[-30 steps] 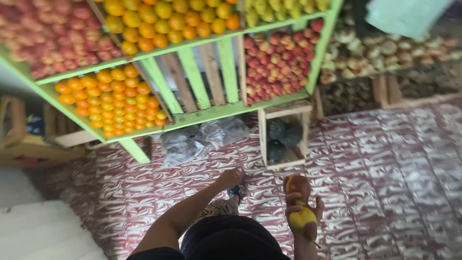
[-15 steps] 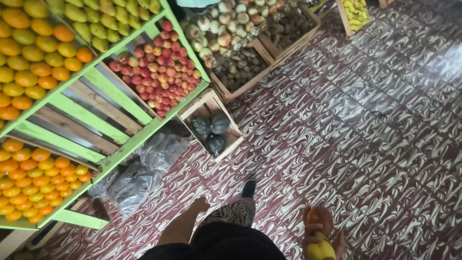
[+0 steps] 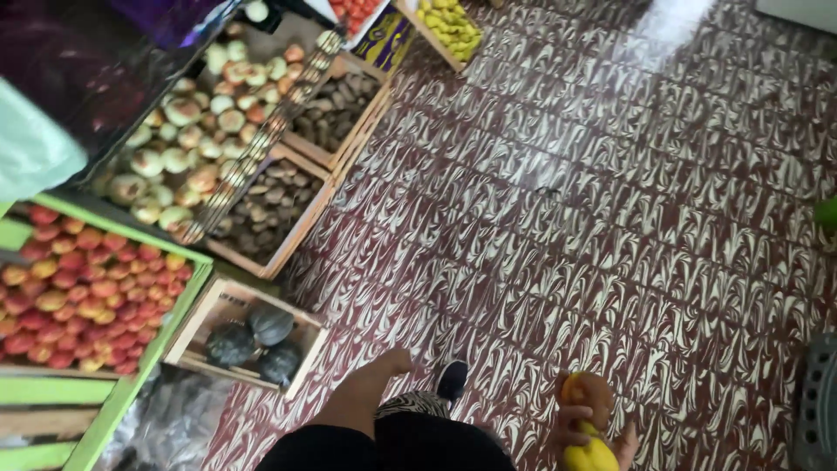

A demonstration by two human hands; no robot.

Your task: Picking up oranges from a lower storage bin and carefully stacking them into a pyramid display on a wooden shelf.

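right hand (image 3: 580, 427) low at the bottom edge of the view, fingers wrapped round two fruits held together: an orange-brown one (image 3: 586, 390) on top, a yellow one (image 3: 593, 455) under it, partly cut off by the frame. left hand (image 3: 392, 360) hanging loose at the end of a bare forearm, fingers curled slightly inward, holding nothing, just above a dark shoe (image 3: 451, 380) on the floor. dark clothing across the bottom middle, with a patch of striped fabric between arm and shoe.

underfoot, a dark red floor (image 3: 610, 201) with a swirling white pattern. just left of the left hand, a wooden crate (image 3: 196, 327) on the floor with three dark green squashes (image 3: 257, 340) inside. beside that, a green-painted sloping stand (image 3: 139, 366) full of red and yellow fruit (image 3: 78, 292). further up, wooden boxes with brown tubers (image 3: 266, 205), and a bin of pale green and pink fruit (image 3: 187, 148) behind a wire edge. far off at the top, a box of yellow-green fruit (image 3: 449, 22). clear plastic bags (image 3: 170, 423) on the floor under the stand
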